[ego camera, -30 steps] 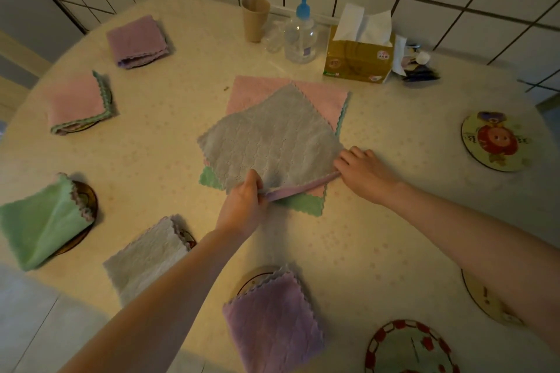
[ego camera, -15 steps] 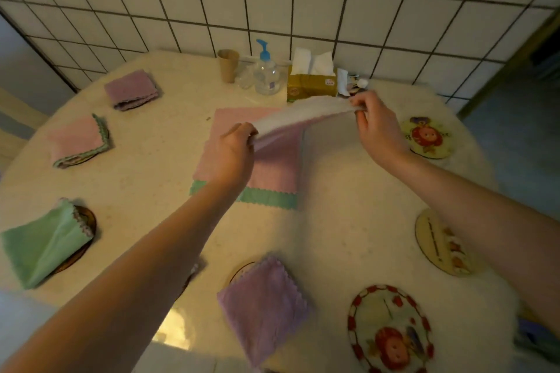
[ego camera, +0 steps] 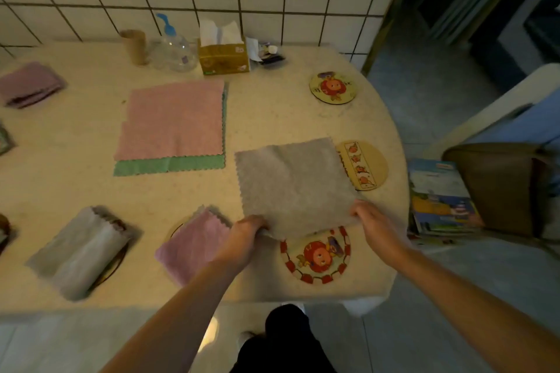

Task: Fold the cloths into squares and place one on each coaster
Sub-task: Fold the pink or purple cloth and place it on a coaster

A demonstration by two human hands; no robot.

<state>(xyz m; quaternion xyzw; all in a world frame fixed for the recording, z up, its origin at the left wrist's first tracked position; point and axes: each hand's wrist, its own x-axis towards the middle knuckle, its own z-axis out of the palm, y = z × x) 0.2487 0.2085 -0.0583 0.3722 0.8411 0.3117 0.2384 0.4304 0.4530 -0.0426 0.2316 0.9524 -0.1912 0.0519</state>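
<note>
At the far left a folded mauve cloth lies on the pale speckled surface; nearer, a pale grey folded cloth sits on a dark-rimmed coaster, thick and soft-edged; next a pink folded cloth with a zigzag hem covers another coaster, of which only a sliver of rim shows; behind these, a flat pink cloth rests on a green cloth, both unfolded, napped and scallop-edged.

The left hand pinches the near-left corner of the grey cloth, fingers closed on it; the grey cloth lies spread flat as a single layer, its near edge over the rim of the red-bordered coaster and its far-right corner over the round tan coaster; the right hand grips the near-right corner likewise.

By my reading the step in hand is the first fold of this cloth; the next move seems to call for carrying the near edge to the far edge, corners matched, then halving again; the fabric looks limp and fleecy, so it should crease softly and may slip askew.

Further right a third round printed coaster stands bare.
</note>
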